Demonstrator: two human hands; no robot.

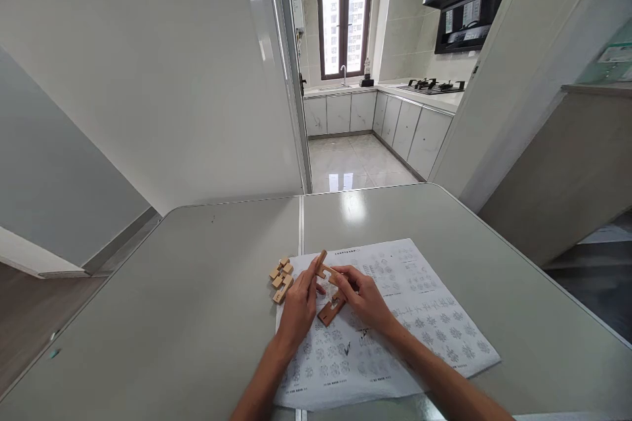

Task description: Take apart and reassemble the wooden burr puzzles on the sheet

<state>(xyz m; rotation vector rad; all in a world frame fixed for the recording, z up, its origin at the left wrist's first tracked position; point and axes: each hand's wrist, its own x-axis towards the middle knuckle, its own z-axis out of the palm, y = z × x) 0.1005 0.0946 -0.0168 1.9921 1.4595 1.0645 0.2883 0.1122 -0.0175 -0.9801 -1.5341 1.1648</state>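
My left hand (299, 306) and my right hand (362, 296) meet over a printed instruction sheet (424, 316) on the grey table (172, 316). Both pinch light notched wooden puzzle bars (323, 265) that cross each other between the fingertips. A darker brown wooden bar (330, 311) lies on the sheet just under the hands. A small cluster of light wooden bars (281, 279) lies at the sheet's upper left corner, a little left of my left hand.
The table's far edge (316, 194) faces an open doorway into a kitchen with white cabinets (395, 122), a sink and a gas hob. A white wall stands at the left, a pale counter unit (567, 164) at the right.
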